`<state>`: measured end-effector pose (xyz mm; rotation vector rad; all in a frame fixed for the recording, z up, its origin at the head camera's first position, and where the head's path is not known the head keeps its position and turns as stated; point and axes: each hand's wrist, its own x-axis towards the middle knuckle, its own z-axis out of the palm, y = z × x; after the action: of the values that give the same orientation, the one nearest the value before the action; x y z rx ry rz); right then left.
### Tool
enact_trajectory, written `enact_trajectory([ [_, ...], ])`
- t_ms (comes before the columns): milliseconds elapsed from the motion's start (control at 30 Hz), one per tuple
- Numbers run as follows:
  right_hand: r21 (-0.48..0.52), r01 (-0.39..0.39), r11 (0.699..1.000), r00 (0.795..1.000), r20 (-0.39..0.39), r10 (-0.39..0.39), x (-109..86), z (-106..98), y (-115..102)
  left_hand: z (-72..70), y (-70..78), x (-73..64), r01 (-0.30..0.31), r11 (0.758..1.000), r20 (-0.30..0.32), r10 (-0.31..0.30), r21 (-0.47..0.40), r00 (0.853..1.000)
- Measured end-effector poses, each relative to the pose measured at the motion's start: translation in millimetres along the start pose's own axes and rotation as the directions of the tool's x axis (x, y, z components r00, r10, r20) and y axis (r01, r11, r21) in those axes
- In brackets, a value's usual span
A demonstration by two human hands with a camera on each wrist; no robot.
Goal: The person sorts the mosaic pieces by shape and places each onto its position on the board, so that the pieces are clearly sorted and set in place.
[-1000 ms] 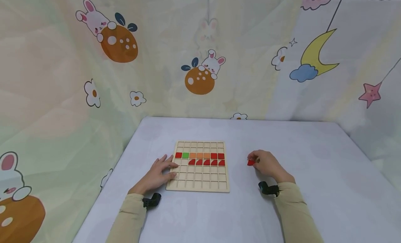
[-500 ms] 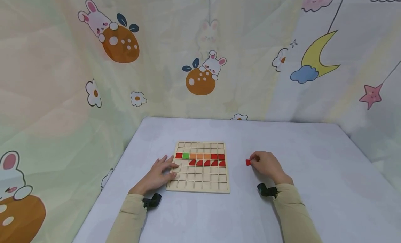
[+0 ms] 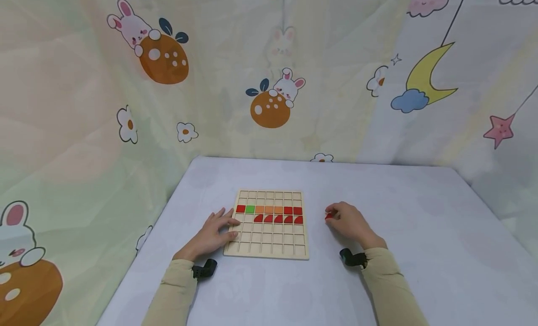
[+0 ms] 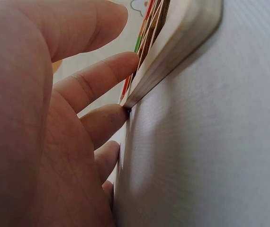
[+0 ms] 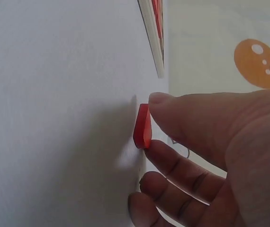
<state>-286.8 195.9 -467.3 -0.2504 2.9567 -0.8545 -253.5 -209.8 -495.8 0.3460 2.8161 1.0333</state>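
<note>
A wooden grid board lies on the table, left of centre. One row holds square tiles: a red one at the left, then a green tile, several orange tiles and red ones at the right. In the row below sit several red and wood-coloured tiles with curved edges. Spread fingers of my left hand touch the board's left edge. Right of the board, my right hand pinches a small red tile between thumb and index finger, on edge low over the table.
A white cloth covers the table. Behind it hangs a printed curtain with rabbits, a moon and flowers. Each wrist wears a black camera, such as the right wrist camera.
My right hand has shifted left toward the board, and the red tile has turned between its fingers. The left hand and the board have stayed in place.
</note>
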Motion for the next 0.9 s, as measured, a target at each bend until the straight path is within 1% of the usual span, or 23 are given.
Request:
enact_trajectory([
  [167, -0.008, 0.04, 0.999, 0.999, 0.008, -0.04, 1.2, 6.1, -4.8, 1.1, 0.2, -1.1, 0.019, 1.0, -0.003, -0.019, -0.001, 1.0],
  [267, -0.032, 0.043, 0.999, 0.999, 0.009, -0.043, 1.9, 8.1, -6.6, 1.1, 0.3, -1.1, 0.017, 1.0, -0.005, -0.017, -0.003, 1.0],
  [333, -0.059, 0.035, 0.998, 0.999, -0.004, -0.035, 1.5, 8.1, -7.4, 1.0, -0.1, -0.6, 0.016, 1.0, -0.005, -0.016, -0.004, 1.0],
  [500, -0.121, -0.007, 0.993, 0.999, -0.041, 0.002, -0.1, 5.8, -7.2, 0.6, -1.4, 0.3, -0.013, 1.0, -0.01, 0.013, -0.004, 1.0],
  [567, -0.127, -0.027, 0.992, 0.999, -0.043, 0.021, -0.6, 5.1, -6.6, 0.5, -1.6, 0.3, -0.017, 1.0, -0.011, 0.017, -0.002, 1.0],
  [667, -0.124, -0.048, 0.991, 0.998, -0.044, 0.043, -1.3, 5.0, -6.3, 0.6, -1.9, 0.3, -0.008, 1.0, -0.008, 0.008, -0.002, 1.0],
  [800, -0.126, -0.056, 0.99, 0.997, -0.053, 0.049, -1.5, 5.5, -8.0, 0.2, -1.7, -0.1, -0.001, 1.0, -0.004, 0.001, -0.003, 1.0],
  [900, -0.124, -0.056, 0.991, 0.997, -0.054, 0.05, -1.4, 6.1, -9.2, -0.4, -0.3, -0.9, -0.007, 1.0, -0.002, 0.007, -0.002, 1.0],
])
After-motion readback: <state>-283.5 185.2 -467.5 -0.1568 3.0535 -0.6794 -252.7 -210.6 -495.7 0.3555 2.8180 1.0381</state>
